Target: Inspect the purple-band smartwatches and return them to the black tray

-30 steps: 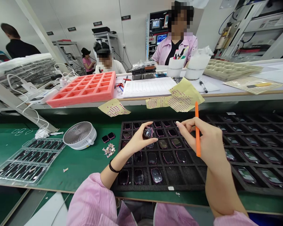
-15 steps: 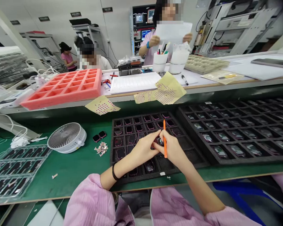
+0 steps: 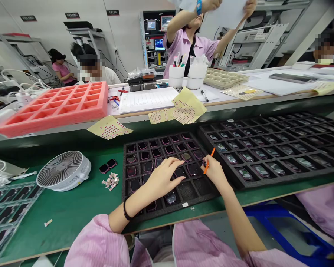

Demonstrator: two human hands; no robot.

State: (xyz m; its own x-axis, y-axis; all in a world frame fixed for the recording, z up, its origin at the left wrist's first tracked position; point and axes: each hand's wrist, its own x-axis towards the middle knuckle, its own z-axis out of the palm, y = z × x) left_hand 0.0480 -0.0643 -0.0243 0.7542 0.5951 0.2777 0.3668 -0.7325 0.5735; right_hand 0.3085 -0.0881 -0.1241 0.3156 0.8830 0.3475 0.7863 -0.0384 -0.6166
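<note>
Orange slim stick (image 3: 209,160) sits pinched narrowly in the right grip (image 3: 215,172) above a black foam tray (image 3: 124,174) of dark square watch cases (image 3: 193,170); left grip (image 3: 163,178) spreads wide, holding nothing.

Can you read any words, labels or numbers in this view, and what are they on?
Nothing here can be read.
The black signs on the back wall: too small and blurred.
The monitor screen: too small.
The white label on the black foam tray: too small.
The orange stick in the right hand: no readable text.
</note>
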